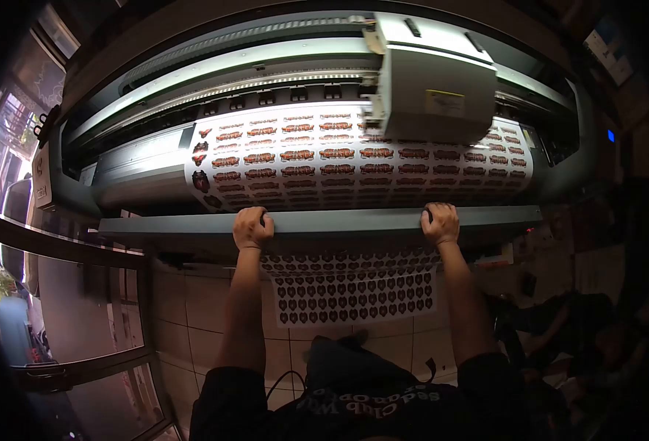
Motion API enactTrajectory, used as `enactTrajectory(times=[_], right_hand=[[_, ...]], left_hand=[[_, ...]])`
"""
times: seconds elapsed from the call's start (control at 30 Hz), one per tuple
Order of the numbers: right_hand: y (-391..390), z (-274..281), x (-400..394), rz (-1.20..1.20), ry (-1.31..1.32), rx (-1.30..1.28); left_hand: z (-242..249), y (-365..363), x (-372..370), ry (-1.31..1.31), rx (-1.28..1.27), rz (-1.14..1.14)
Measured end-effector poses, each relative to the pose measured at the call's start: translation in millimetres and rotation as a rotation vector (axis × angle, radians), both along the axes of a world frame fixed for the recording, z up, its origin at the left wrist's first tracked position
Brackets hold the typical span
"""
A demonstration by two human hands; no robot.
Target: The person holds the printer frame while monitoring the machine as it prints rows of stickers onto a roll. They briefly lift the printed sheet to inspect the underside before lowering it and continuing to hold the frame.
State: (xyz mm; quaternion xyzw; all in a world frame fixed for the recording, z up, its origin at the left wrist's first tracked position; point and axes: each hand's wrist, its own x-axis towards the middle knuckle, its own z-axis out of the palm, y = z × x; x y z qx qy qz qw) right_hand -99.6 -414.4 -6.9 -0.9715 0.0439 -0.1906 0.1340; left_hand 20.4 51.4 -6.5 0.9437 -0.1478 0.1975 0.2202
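Both of my hands rest on the long grey front bar (346,221) of a wide-format printer. My left hand (252,227) has its fingers wrapped over the bar, left of the middle. Farther right, my right hand (440,223) grips the same bar with curled fingers. Behind the bar a white sheet (317,165) printed with rows of small red-brown designs lies on the printer bed. The large white print carriage (438,92) sits over the right part of that sheet. Below the bar hangs a printed length (354,298) with rows of dark designs.
Rails (266,81) run across the printer behind the sheet. A glass door with a dark frame (82,309) stands at the left. Tiled floor (207,309) shows below. Dark, unclear shapes (560,323) lie at the lower right.
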Motion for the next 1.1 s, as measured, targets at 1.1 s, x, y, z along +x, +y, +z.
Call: enactTrajectory(times=[1.1], right_hand=[[-0.8,0.9,-2.7,0.061,-0.086,0.032]], left_hand=[[3.8,-2.0,-0.8,0.018,0.027,0.024]])
